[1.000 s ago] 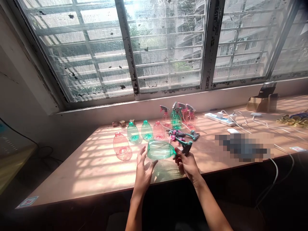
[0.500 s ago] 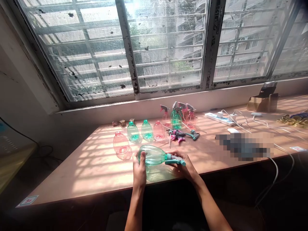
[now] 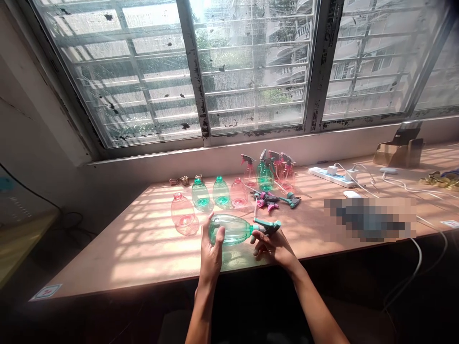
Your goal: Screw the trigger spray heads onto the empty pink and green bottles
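Note:
A clear green spray bottle lies on its side in the air above the front edge of the table, its neck toward the right. My left hand is wrapped round its base, thumb across the near side. At the neck, my right hand has its fingers closed on the collar of the grey-and-teal trigger sprayer. The trigger lever points up and right. Behind the bottle stand open-necked bottles: a pink bottle, a green bottle, another green bottle and a second pink bottle.
Several loose trigger sprayers lie right of the bottles. Behind them stand several bottles with sprayers fitted. Farther right are a white power strip with cables, a white mouse, a cardboard holder and a blurred-out patch.
The sprayer head has turned on the bottle: its teal lever was on the near, lower side and now faces up. My right-hand fingers have shifted round the collar.

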The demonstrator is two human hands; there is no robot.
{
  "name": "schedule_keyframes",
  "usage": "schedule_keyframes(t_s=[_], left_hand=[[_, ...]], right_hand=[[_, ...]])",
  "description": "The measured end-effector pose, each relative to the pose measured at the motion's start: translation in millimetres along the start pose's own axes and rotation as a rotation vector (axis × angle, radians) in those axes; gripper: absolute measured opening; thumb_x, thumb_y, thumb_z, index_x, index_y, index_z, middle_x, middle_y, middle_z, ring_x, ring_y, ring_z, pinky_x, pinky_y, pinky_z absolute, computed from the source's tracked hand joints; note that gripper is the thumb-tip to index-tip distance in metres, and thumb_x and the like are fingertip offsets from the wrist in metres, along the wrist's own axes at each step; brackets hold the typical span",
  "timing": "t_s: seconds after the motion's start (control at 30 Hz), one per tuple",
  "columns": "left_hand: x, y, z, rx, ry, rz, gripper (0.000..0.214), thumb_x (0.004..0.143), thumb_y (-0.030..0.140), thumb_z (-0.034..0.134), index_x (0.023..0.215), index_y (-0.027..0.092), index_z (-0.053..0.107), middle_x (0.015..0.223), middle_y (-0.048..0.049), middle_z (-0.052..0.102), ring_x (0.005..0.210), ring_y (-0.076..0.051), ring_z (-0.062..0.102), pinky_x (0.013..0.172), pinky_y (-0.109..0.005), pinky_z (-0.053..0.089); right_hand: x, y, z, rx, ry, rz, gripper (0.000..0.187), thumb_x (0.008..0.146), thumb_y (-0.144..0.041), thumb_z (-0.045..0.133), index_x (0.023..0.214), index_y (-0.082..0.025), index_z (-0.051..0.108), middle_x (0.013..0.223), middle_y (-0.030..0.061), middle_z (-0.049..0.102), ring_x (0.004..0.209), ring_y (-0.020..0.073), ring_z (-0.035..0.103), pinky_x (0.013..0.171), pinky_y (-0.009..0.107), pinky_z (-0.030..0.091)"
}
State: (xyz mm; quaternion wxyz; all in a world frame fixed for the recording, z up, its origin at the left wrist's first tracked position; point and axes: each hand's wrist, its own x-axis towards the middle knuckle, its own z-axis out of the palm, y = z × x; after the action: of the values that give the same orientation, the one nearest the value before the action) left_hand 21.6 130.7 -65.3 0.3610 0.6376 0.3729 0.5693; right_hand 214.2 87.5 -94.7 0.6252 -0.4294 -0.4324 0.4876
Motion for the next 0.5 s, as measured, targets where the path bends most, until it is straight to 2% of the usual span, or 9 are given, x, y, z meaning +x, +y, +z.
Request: schedule_keyframes(t_s=[0.13,0.17,0.23,0.3,0.33,0.4,0.5], left_hand=[[-1.6,-1.5,1.7,0.019,0.009,0.001,0.05,0.097,0.055,0.056,0.138,0.026,0.051,0.136,-0.0087,0.057,0.131,-0.028,0.053,0.114,-0.042,0.039],[-1.9,-1.8,2.4,0.014,0.005,0.002,0.05,0.097,0.055,0.056,0.137,0.026,0.05,0.135,-0.0087,0.057,0.13,-0.028,0.053,0.114,-0.042,0.039],[-2.6,-2.5,3.8,0.004,-0.026,-0.007,0.052,0.097,0.057,0.054,0.138,0.026,0.047,0.138,-0.0092,0.055,0.131,-0.027,0.053,0.114,-0.042,0.04],[-3.1,-4.0,5.3,-0.004,-0.104,-0.045,0.056,0.098,0.059,0.052,0.143,0.026,0.042,0.147,-0.0108,0.05,0.138,-0.027,0.048,0.116,-0.042,0.039],[-3.3,-5.2,5.9,-0.003,-0.156,-0.072,0.061,0.098,0.06,0.052,0.147,0.027,0.038,0.152,-0.0119,0.045,0.142,-0.028,0.045,0.117,-0.043,0.038],[-3.5,-8.4,6.8,0.013,-0.252,-0.119,0.071,0.096,0.061,0.055,0.153,0.027,0.031,0.16,-0.0144,0.038,0.147,-0.03,0.04,0.119,-0.046,0.035],[-3.2,-12.5,7.4,0.043,-0.293,-0.15,0.076,0.094,0.059,0.061,0.155,0.024,0.032,0.159,-0.0178,0.04,0.148,-0.034,0.04,0.12,-0.05,0.034]], right_hand=[[-2.1,-2.6,0.8,-0.026,0.047,-0.026,0.06,0.078,-0.061,0.08,0.118,-0.018,0.067,0.054,-0.0052,0.06,0.041,0.0187,0.062,0.038,0.027,0.048],[-2.0,-3.1,0.8,-0.031,0.073,-0.025,0.058,0.078,-0.06,0.08,0.116,-0.019,0.068,0.051,-0.006,0.058,0.04,0.0184,0.061,0.038,0.026,0.046],[-0.3,-4.4,0.1,-0.047,0.136,-0.047,0.048,0.076,-0.06,0.082,0.097,-0.018,0.073,0.048,-0.0044,0.057,0.042,0.0174,0.059,0.041,0.026,0.044],[3.6,-8.7,-4.3,-0.048,0.185,-0.109,0.043,0.075,-0.059,0.083,0.08,-0.018,0.071,0.05,-0.0022,0.059,0.045,0.0162,0.057,0.045,0.028,0.045],[6.1,-13.0,-9.3,-0.046,0.207,-0.168,0.042,0.074,-0.058,0.085,0.076,-0.019,0.07,0.053,-0.0015,0.06,0.047,0.0157,0.056,0.048,0.029,0.046],[12.4,-28.0,-27.1,-0.071,0.276,-0.31,0.043,0.07,-0.056,0.088,0.086,-0.02,0.071,0.063,-0.0017,0.064,0.048,0.015,0.054,0.05,0.031,0.047],[27.7,-65.8,-73.9,-0.345,0.519,-0.579,0.047,0.071,-0.059,0.085,0.092,-0.02,0.071,0.072,0.0023,0.068,0.05,0.0169,0.054,0.05,0.032,0.045]])
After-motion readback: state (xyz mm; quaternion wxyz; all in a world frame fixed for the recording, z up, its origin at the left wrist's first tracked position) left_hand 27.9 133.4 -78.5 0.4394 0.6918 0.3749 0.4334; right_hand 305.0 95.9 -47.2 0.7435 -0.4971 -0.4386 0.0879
